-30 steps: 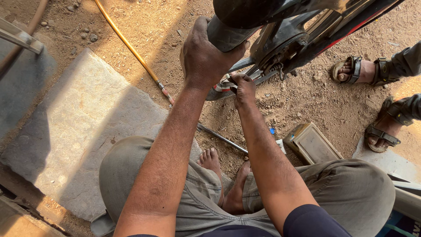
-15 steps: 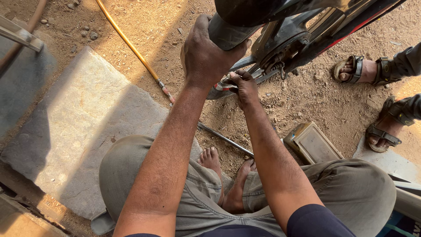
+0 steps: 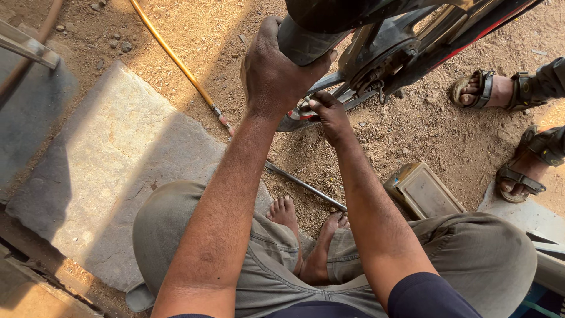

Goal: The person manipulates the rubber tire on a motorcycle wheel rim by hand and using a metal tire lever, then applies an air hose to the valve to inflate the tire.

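My left hand (image 3: 272,73): fingers wrapped firmly round the dark exhaust pipe (image 3: 306,41) of the motorcycle (image 3: 406,41), arm stretched straight forward. My right hand (image 3: 328,115): closed, fingertips pinched on a small metal part (image 3: 303,111) beneath the pipe, wrist bent, forearm angled inward. Metal rod (image 3: 306,186): on the dirt by my bare feet. Stone slab (image 3: 112,159): left.

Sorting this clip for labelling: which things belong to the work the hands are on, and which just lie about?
In hand:
- left hand gripping the dark tube of the motorbike
- right hand at the small part by the engine casing

Lying about:
- yellow hose
- metal rod on the dirt
- flat stone slab
- shallow metal tin
- another person's sandalled feet
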